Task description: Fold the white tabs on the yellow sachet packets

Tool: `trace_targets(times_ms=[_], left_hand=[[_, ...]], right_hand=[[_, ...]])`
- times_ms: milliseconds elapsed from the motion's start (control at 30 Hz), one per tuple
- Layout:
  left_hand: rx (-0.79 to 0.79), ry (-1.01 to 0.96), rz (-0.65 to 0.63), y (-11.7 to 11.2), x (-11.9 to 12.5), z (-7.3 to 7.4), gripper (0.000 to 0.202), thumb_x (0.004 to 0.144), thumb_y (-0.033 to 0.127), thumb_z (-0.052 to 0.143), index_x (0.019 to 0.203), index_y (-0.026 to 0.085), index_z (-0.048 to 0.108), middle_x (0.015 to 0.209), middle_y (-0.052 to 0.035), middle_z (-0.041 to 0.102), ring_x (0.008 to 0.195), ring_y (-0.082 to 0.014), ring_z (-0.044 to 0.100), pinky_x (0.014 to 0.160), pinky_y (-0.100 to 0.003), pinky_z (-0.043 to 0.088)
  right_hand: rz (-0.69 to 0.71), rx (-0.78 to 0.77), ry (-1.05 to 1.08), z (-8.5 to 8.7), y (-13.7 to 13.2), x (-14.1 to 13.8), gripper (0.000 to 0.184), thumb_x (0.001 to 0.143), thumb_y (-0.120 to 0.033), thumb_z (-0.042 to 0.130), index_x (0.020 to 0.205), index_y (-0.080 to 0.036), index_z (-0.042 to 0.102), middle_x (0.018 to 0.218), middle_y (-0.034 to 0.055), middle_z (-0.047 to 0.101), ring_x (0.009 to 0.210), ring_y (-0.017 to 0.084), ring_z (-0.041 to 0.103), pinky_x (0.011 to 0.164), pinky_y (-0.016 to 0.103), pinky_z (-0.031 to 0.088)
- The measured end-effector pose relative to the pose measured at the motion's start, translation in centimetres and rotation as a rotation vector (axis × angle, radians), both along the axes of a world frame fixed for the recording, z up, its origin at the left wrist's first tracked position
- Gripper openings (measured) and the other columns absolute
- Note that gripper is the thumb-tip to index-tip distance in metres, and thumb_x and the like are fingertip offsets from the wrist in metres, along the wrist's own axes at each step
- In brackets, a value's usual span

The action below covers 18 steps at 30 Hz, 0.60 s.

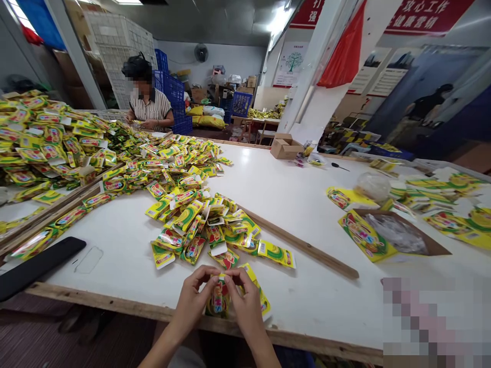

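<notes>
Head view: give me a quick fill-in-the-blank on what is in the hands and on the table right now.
1. The left hand and right hand pinch one packet by its ____ edge.
2. The wooden strip lies on the ____ side of the packet pile.
3. The co-worker at the far end wears a ____ shirt.
4. The cardboard box stands on a ____ table.
Missing words: top; right; striped; white.

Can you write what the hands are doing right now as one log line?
left hand: pinches yellow packet | right hand: pinches same packet | over: table | nearby: packet pile, wooden stick
</notes>
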<state>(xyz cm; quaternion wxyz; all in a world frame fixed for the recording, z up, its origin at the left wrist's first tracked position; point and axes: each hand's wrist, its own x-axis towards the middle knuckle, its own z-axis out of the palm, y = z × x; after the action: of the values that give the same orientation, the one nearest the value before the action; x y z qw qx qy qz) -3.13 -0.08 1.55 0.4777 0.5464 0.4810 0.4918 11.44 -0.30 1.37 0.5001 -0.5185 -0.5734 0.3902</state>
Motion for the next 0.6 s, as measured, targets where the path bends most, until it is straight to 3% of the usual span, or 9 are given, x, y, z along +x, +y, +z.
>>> trace_targets(times_ms=[200,333,467,600], left_hand=[[-0.01,-0.004,-0.005,0.3,0.0,-0.1,0.018,0.084,0.034,0.061,0.085,0.017,0.066,0.08,-0.0046,0.07,0.079,-0.0208,0.065,0.074,-0.029,0.051],[0.016,0.005,-0.007,0.2,0.0,-0.2,0.017,0.086,0.032,0.059,0.088,0.017,0.067,0.084,-0.0053,0.07,0.083,-0.0212,0.065,0.076,-0.029,0.051],[0.067,0.047,-0.035,-0.3,-0.5,-0.4,0.016,0.087,0.03,0.059,0.092,0.019,0.07,0.092,-0.0066,0.07,0.092,-0.0226,0.064,0.084,-0.032,0.05],[0.126,0.072,-0.062,-0.6,-0.9,-0.4,0.015,0.087,0.027,0.059,0.093,0.021,0.072,0.093,-0.0065,0.069,0.093,-0.0226,0.064,0.085,-0.033,0.05]], right_hand=[[-0.003,-0.05,0.04,0.6,0.7,0.0,0.021,0.083,-0.037,0.061,0.075,-0.018,0.062,0.067,-0.0004,0.061,0.062,0.015,0.055,0.058,0.022,0.045],[0.051,-0.047,0.032,0.6,0.5,0.4,0.022,0.085,-0.039,0.06,0.077,-0.019,0.063,0.073,0.0013,0.064,0.069,0.017,0.059,0.065,0.025,0.047],[0.121,-0.057,0.099,-0.3,-0.5,0.7,0.019,0.085,-0.038,0.063,0.091,-0.02,0.067,0.088,0.0046,0.07,0.082,0.021,0.065,0.075,0.029,0.051],[0.086,-0.047,0.135,-1.0,-1.1,0.6,0.017,0.084,-0.036,0.064,0.091,-0.021,0.067,0.089,0.0046,0.071,0.083,0.022,0.067,0.076,0.03,0.053]])
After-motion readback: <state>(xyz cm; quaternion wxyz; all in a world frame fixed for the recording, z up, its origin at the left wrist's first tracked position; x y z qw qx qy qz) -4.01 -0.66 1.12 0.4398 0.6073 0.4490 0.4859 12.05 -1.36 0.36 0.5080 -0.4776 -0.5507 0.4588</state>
